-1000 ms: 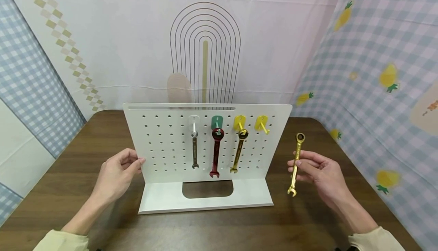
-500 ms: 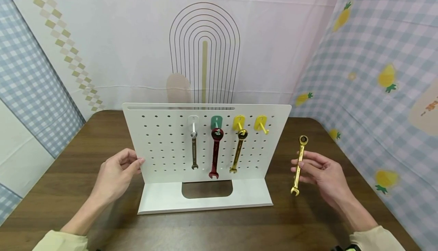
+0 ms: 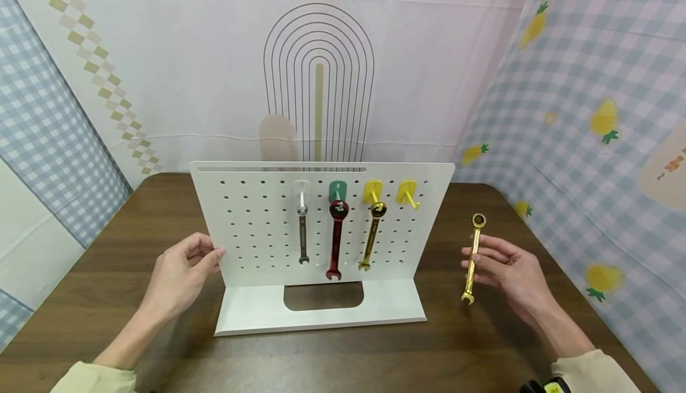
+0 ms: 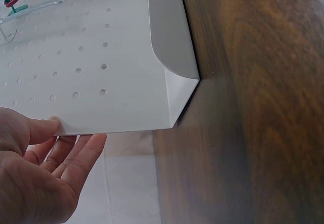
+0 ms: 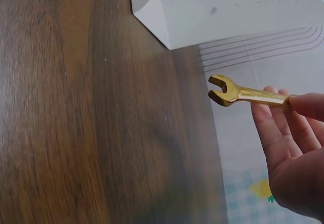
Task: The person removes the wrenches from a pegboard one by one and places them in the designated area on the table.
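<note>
A white pegboard stand (image 3: 257, 220) stands upright on the table. My left hand (image 3: 181, 271) pinches its left edge, thumb on the front face and fingers behind, as the left wrist view shows. To the right of the board, my right hand (image 3: 511, 274) holds a gold combination wrench (image 3: 471, 268) between thumb and fingers, ring end up. In the right wrist view the open end of that wrench (image 5: 223, 90) points away from the fingers. On the board's hooks hang a small silver wrench (image 3: 303, 238), a red wrench (image 3: 336, 241) and another gold wrench (image 3: 371, 238).
Rightmost on the board, a yellow hook (image 3: 408, 193) bears nothing. The brown wooden table (image 3: 321, 363) extends around the stand. Behind it hangs a white patterned cloth (image 3: 214, 71), with a blue checked cloth (image 3: 579, 161) along the right side.
My right hand has moved slightly right, away from the board, with the gold wrench still held. My left hand stays on the board's edge.
</note>
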The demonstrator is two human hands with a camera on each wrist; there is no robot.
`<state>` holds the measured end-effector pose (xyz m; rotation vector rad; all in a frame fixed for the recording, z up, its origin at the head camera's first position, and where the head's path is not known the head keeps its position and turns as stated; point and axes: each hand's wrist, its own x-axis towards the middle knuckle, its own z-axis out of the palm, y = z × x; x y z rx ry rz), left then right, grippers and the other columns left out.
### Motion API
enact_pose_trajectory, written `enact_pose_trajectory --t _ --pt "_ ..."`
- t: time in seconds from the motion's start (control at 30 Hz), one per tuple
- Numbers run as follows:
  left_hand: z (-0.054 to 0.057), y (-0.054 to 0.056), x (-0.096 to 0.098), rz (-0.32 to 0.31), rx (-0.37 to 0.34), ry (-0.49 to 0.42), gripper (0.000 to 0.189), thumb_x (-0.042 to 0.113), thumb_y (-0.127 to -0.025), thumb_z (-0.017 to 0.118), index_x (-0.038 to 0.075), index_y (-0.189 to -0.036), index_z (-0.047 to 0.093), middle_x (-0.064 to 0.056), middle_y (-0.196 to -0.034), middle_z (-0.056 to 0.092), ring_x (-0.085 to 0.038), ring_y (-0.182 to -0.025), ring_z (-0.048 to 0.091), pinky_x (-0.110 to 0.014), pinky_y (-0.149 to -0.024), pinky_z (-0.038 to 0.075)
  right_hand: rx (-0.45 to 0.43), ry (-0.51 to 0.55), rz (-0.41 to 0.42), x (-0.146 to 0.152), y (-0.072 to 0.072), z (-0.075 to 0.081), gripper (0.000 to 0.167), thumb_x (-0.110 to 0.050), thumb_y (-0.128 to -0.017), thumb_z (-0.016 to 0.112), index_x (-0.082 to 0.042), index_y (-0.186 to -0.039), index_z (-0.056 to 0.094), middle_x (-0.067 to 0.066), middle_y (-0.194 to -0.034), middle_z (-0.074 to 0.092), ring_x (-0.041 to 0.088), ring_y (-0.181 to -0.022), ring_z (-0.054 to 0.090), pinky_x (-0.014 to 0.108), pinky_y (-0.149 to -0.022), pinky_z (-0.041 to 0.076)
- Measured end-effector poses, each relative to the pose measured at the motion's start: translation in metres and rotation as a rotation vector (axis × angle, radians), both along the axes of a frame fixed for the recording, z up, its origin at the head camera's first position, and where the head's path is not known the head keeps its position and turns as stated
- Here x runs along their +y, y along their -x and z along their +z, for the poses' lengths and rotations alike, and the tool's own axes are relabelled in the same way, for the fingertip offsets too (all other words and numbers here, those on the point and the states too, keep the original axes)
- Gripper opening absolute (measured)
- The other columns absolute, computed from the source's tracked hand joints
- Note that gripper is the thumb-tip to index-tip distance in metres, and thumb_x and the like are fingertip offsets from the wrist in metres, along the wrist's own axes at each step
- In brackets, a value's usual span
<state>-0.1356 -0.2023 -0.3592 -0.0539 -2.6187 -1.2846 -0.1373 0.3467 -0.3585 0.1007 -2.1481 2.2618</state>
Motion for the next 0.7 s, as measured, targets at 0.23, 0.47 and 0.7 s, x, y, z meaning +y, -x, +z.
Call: enact_pose_trajectory --t 0.23,0.47,0.7 --pt "0.0 0.0 0.0 0.003 0.015 0.013 0.016 0.019 -0.102 0.073 0.004 -0.104 0.069 -0.009 -0.094 0.078 0.0 -0.075 0.072 -0.012 -0.066 0.059 -0.014 -0.014 0.003 0.011 0.003 -0.004 0.037 0.007 -0.099 0.068 -0.022 -0.122 0.073 0.0 -0.105 0.082 0.017 -0.089 0.081 0.033 -0.073 0.071" --pt "0.001 0.0 0.0 0.003 0.029 0.028 0.013 0.018 -0.103 0.072 0.005 -0.102 0.069 -0.009 -0.093 0.077 -0.007 -0.076 0.075 -0.014 -0.064 0.059 -0.026 -0.037 0.015 0.021 0.006 -0.007 0.038 0.006 -0.1 0.068 -0.024 -0.123 0.072 -0.001 -0.106 0.082 0.017 -0.089 0.081 0.033 -0.073 0.071" --pt "0.0 0.001 0.001 0.003 0.041 0.012 0.013 0.017 -0.103 0.072 0.004 -0.101 0.069 -0.011 -0.093 0.077 -0.004 -0.076 0.075 -0.012 -0.067 0.062 -0.051 -0.099 0.042 0.027 0.007 -0.009 0.038 0.004 -0.1 0.068 -0.026 -0.123 0.07 -0.002 -0.107 0.082 0.017 -0.091 0.081 0.032 -0.073 0.071"
